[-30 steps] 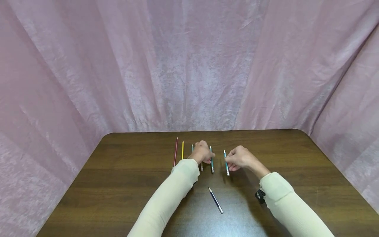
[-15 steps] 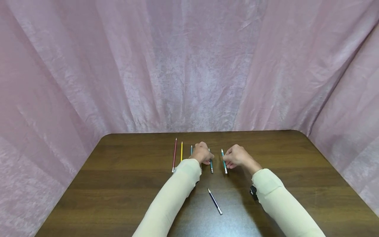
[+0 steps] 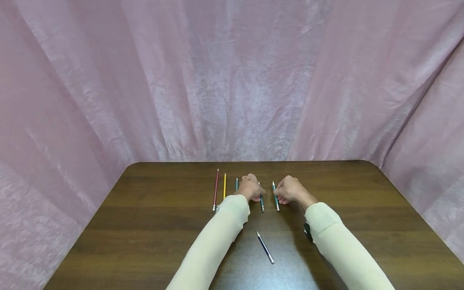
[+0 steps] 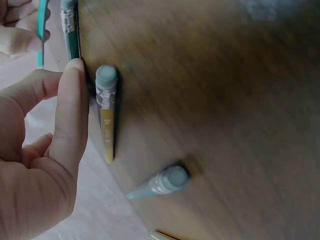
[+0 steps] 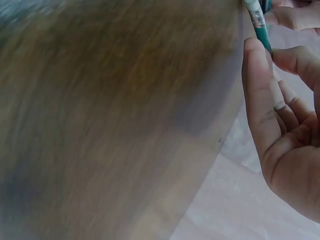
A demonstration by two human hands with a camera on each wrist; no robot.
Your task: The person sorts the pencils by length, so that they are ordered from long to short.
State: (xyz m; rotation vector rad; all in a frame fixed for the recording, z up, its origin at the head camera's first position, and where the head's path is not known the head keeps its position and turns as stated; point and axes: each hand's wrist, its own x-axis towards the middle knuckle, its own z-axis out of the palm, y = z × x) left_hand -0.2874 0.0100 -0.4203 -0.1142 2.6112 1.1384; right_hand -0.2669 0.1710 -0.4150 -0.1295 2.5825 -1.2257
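In the head view my left hand [image 3: 251, 188] pinches a dark green pencil [image 3: 262, 204] between thumb and forefinger. The same pencil's eraser end [image 4: 68, 22] shows past the fingertips in the left wrist view. Just to the right, my right hand [image 3: 291, 191] pinches a teal pencil [image 3: 277, 202], white eraser end toward me and point away. Both pencils stand roughly side by side with a narrow gap. Beside my left hand, an orange pencil [image 4: 107, 125] lies on the table; the left forearm hides it in the head view. A blue pencil [image 3: 237, 183] is partly covered too.
A red pencil [image 3: 216, 189] and a yellow pencil [image 3: 224, 187] lie left of my left hand, points away. Nearer me a dark blue pencil [image 3: 265, 246] lies slanted on the brown wooden table [image 3: 145, 225]. Pink curtains [image 3: 232, 80] hang behind the far edge.
My right hand has shifted slightly left with the teal pencil, closing the gap to the dark green one. The left hand stays nearly in place, and its pencil has tilted a little.
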